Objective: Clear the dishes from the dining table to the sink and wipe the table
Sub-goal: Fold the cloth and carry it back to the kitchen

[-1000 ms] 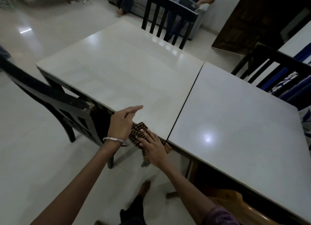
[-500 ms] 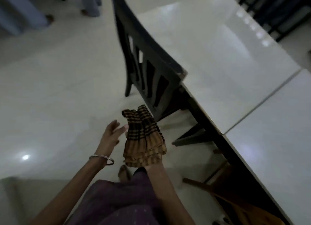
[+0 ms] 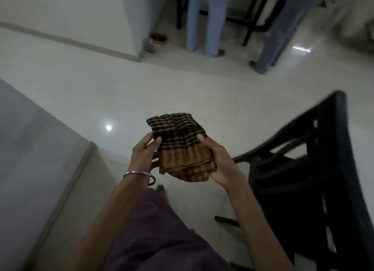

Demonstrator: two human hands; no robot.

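A folded brown and black striped cloth (image 3: pixel 181 147) is held in front of me over the floor. My left hand (image 3: pixel 142 155), with a metal bangle at the wrist, pinches its left edge between thumb and fingers. My right hand (image 3: pixel 218 161) grips the cloth's right side from below, thumb on top. The dining table and the sink are out of view.
A black wooden chair (image 3: pixel 315 169) stands close at the right. A grey wall corner (image 3: pixel 40 149) juts in at the left. Two people's legs (image 3: pixel 204 21) in light trousers stand on the glossy white floor (image 3: pixel 141 92) ahead, near a white cabinet (image 3: pixel 129 17).
I have turned away from the table; it is gone from view. The cloth has come off the table edge in my right hand, and my left hand has taken hold of it too.
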